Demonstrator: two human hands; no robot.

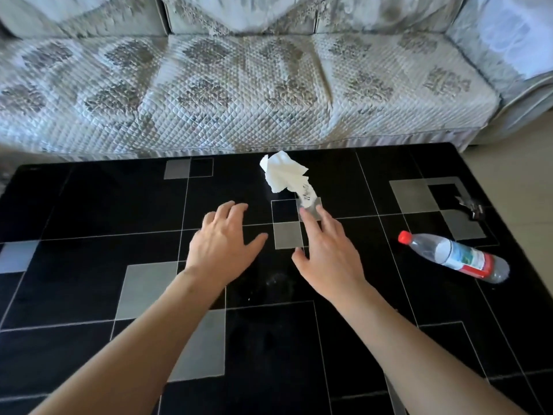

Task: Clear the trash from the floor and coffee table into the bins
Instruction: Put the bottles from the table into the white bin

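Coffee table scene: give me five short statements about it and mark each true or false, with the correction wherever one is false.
1. The plastic bottle stands upright. False: it lies on its side on the coffee table.
2. The bottle cap is red. True.
3. The left hand holds the crumpled tissue. False: it is open and holds nothing.
4. The right hand reaches toward the tissue, fingers spread. True.
5. The tissue lies on the sofa. False: it is on the table near the far edge.

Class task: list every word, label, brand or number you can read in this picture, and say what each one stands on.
None can be read.
Clear plastic bottle with red cap: its red, white and green label carries print, too blurred to read.
Crumpled white tissue: dark marks near its lower end, illegible.
Black glass coffee table: only square patterns, no text.
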